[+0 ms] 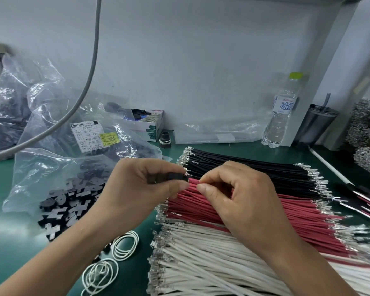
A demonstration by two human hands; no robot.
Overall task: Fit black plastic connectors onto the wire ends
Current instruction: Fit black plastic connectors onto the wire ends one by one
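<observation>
On the green counter lie three wire bundles, white, red and black, their far ends cut off at the frame edge. The left hand pinches a black connector, mostly hidden by fingers. The right hand pinches one red wire at the connector. Loose connectors blur inside a clear bag.

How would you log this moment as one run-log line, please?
left hand: holds black connector | right hand: pinches red wire at connector | stage: inserting
</observation>
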